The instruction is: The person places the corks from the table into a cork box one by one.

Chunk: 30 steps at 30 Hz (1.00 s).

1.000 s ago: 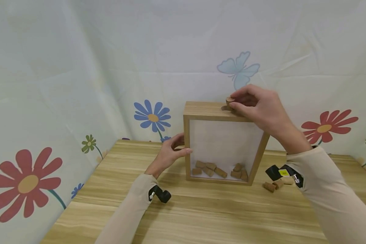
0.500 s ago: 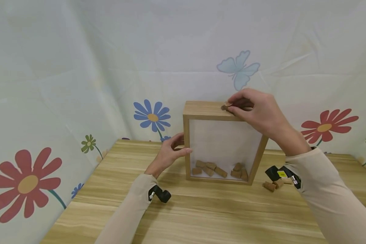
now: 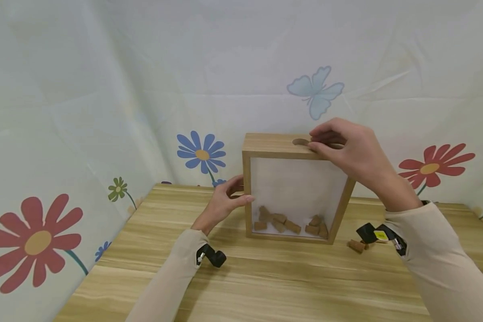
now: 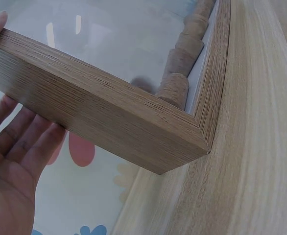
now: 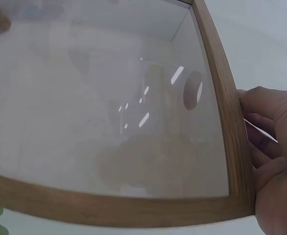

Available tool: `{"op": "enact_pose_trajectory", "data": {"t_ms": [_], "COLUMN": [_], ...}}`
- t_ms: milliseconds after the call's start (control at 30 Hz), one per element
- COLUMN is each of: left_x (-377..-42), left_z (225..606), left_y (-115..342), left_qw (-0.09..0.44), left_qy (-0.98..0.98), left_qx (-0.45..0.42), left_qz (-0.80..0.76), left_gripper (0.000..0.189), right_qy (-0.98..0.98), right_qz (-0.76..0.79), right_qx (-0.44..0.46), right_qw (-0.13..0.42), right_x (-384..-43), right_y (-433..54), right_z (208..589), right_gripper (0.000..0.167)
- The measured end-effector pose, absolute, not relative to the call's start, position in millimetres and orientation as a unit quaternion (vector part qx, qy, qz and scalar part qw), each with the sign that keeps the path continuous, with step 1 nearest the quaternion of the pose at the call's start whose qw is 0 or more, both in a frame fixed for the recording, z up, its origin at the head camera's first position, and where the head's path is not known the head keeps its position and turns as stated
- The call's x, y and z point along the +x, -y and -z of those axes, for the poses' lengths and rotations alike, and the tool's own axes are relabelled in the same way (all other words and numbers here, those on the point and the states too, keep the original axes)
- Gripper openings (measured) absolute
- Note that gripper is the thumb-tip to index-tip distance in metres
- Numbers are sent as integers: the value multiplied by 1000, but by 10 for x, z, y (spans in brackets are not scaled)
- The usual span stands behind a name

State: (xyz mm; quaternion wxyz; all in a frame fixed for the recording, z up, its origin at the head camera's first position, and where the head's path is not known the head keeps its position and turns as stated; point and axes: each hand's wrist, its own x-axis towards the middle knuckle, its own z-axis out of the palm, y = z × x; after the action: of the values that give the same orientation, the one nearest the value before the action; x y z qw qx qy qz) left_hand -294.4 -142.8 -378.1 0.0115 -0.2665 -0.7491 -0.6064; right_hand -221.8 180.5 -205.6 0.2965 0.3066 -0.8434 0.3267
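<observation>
A wooden box frame (image 3: 265,142) with a clear front stands upright on the table. Its top has a round hole (image 3: 300,141). Several corks (image 3: 292,226) lie inside along the bottom; one at the left looks blurred. My left hand (image 3: 222,203) holds the box's left side, thumb on the front edge and fingers at the back, as the left wrist view shows on the frame's side (image 4: 94,110). My right hand (image 3: 356,152) is just right of the hole, fingertips at the top edge, with nothing visible between thumb and fingers. In the right wrist view its palm side (image 5: 285,142) is beside the frame.
Loose corks (image 3: 356,245) lie on the wooden table (image 3: 290,281) right of the box, partly hidden by the right wrist camera (image 3: 366,232). A flowered cloth backdrop (image 3: 241,67) hangs behind the table.
My right hand has let go of a cork at the hole, and the cork has dropped inside. The hand has then shifted right. Corks at the box's lower left have moved; my left hand has stayed put.
</observation>
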Motion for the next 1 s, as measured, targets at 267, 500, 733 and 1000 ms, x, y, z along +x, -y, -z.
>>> {"op": "enact_pose_trajectory", "data": {"t_ms": [267,500,733,1000], "left_x": [-2952,-2950,-2949,-2933], "left_z": [3784,3782,3772,3785], "left_y": [1426,1429,1422,1431], "left_qw": [16,17,21,18], "left_qy": [751,749,752,753], "left_qx": [-268,-270,-266,-263], "left_qz": [604,605,603,603], "left_gripper": [79,80,76,78], "right_qy": [837,827,850,878], "right_qz": [-335,-397,-405,-397], "right_qx": [269,198,133,131], "right_qw": [339,344,309,235], "right_x": [-2062,-1956,-1911,-1962], "right_y": [-2077,-2408,-2698,-2988], "right_z": [2105,2206,2420,2798], "right_gripper": [29,29,28,31]}}
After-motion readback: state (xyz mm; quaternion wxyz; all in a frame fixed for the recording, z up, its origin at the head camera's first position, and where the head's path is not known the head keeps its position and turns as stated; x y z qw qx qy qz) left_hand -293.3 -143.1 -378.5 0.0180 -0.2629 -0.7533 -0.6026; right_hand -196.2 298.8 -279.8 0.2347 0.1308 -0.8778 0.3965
